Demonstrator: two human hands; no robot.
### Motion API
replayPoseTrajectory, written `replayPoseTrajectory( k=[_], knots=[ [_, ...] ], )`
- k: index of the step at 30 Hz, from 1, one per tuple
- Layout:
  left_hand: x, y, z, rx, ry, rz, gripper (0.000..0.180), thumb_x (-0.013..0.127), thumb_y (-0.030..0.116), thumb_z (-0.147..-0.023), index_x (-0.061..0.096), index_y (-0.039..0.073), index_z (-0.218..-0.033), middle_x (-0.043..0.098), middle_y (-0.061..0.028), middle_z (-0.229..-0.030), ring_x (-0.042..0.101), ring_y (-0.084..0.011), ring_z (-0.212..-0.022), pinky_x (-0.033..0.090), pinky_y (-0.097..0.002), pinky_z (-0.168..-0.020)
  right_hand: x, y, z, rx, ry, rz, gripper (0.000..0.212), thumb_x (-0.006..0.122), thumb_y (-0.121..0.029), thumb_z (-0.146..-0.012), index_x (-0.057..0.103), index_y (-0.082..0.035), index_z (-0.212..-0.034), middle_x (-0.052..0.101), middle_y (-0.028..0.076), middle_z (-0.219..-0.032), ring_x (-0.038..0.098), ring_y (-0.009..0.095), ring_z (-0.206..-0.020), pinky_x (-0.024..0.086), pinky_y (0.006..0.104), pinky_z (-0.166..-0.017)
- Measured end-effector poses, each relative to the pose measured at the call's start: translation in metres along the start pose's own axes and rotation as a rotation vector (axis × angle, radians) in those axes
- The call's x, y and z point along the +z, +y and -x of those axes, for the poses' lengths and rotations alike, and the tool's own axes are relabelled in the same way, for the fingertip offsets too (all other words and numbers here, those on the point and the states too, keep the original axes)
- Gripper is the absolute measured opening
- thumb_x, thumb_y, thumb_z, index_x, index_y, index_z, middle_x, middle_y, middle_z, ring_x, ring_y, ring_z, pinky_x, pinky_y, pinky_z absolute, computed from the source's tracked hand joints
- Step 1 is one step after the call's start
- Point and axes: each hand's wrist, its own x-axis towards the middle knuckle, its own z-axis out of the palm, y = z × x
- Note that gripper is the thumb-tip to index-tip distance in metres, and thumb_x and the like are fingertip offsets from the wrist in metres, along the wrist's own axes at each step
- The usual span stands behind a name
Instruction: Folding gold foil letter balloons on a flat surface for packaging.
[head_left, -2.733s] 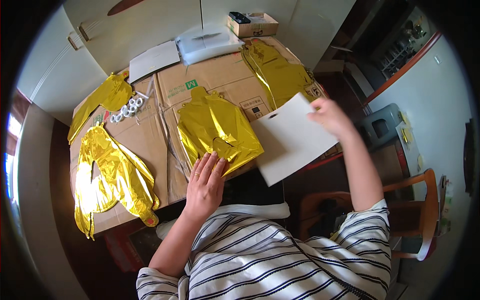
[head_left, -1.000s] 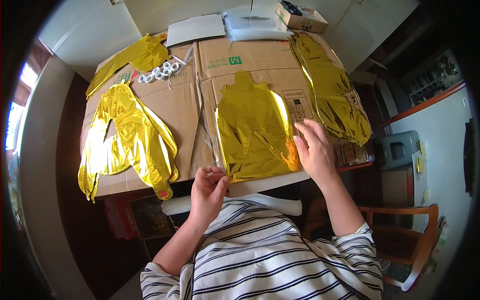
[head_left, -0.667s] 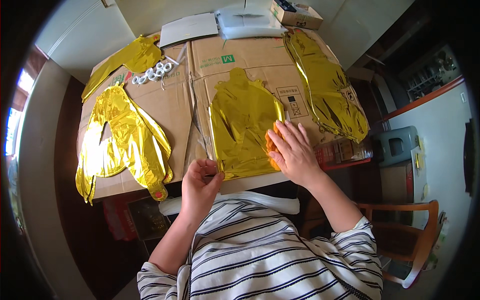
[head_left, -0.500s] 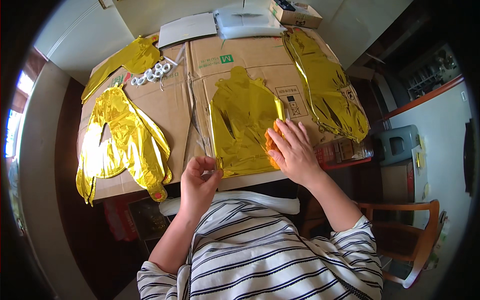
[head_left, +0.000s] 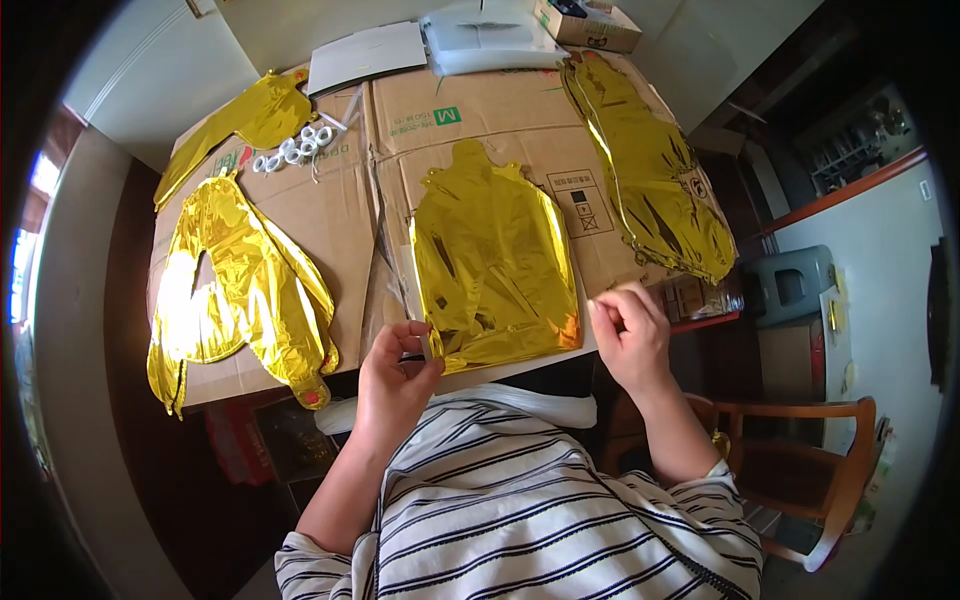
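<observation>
Flattened brown cardboard (head_left: pixel 300 215) covers the bench under deflated gold foil balloons.
Left hand (head_left: pixel 392 378) fingers pinch the middle crinkled gold foil balloon (head_left: pixel 495 268) at its near-left corner; right hand (head_left: pixel 630 335) fingers curl together just beside its near-right corner.

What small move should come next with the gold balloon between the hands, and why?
Probably lift the near edge of the flat gold foil balloon a little off the cardboard. The left hand already pinches its lower left corner, and the right hand sits at the lower right edge with fingers curled, so both ends seem ready. Whether the right hand truly grips the foil is unclear.
</observation>
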Motion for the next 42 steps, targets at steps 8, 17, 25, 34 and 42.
replayPoseTrajectory(
  k=[8, 17, 25, 34, 42],
  knots=[
    [-0.001, 0.005, 0.004, -0.022, -0.053, -0.041, 0.047, 0.063, -0.012, -0.087, 0.051, -0.001, -0.131, 0.058, -0.0057, -0.104, 0.066, -0.0093, -0.086, 0.053, -0.0209, -0.073, 0.008, 0.007, 0.049, 0.686, -0.175, -0.643, 0.025, 0.073, -0.014, -0.094, 0.060, 0.002, -0.107, 0.069, 0.007, -0.086, 0.065, 0.009, -0.074, 0.053, 0.0246, -0.069],
    [-0.001, 0.009, 0.011, 0.027, -0.064, -0.192, 0.050, 0.062, -0.007, -0.092, 0.046, 0.001, -0.138, 0.057, -0.0042, -0.089, 0.063, -0.0054, -0.072, 0.048, -0.0212, -0.062, 0.013, 0.010, 0.052, 0.882, -0.298, -1.079, 0.026, 0.067, -0.012, -0.098, 0.061, 0.002, -0.119, 0.070, 0.006, -0.097, 0.069, 0.011, -0.076, 0.057, 0.0246, -0.070],
    [-0.025, 0.035, -0.008, 0.550, -0.038, -0.902, 0.056, 0.078, 0.019, -0.085, 0.058, 0.002, -0.134, 0.064, -0.0166, -0.111, 0.064, -0.0297, -0.088, 0.051, -0.0414, -0.080, 0.012, 0.003, 0.053, 0.930, -0.264, -1.108, 0.020, 0.068, -0.015, -0.098, 0.062, 0.000, -0.110, 0.070, 0.005, -0.094, 0.068, 0.011, -0.069, 0.057, 0.0236, -0.064],
    [-0.011, 0.018, -0.072, 0.838, -0.258, -1.150, 0.088, 0.060, 0.058, -0.093, 0.035, 0.001, -0.156, 0.032, -0.0225, -0.162, 0.026, -0.0427, -0.152, 0.019, -0.0524, -0.124, 0.013, 0.005, 0.052, 0.981, -0.240, -1.119, 0.019, 0.067, -0.019, -0.100, 0.059, -0.003, -0.101, 0.068, 0.005, -0.091, 0.071, 0.016, -0.068, 0.060, 0.0268, -0.062],
    [-0.002, 0.014, -0.054, 0.776, -0.188, -1.291, 0.088, 0.058, 0.058, -0.094, 0.034, 0.001, -0.156, 0.033, -0.0218, -0.162, 0.024, -0.0414, -0.153, 0.016, -0.0549, -0.124, 0.018, -0.012, 0.059, 0.996, -0.134, -1.269, 0.021, 0.059, -0.021, -0.105, 0.056, -0.001, -0.110, 0.067, 0.008, -0.097, 0.074, 0.021, -0.075, 0.062, 0.0327, -0.068]
  ],
)
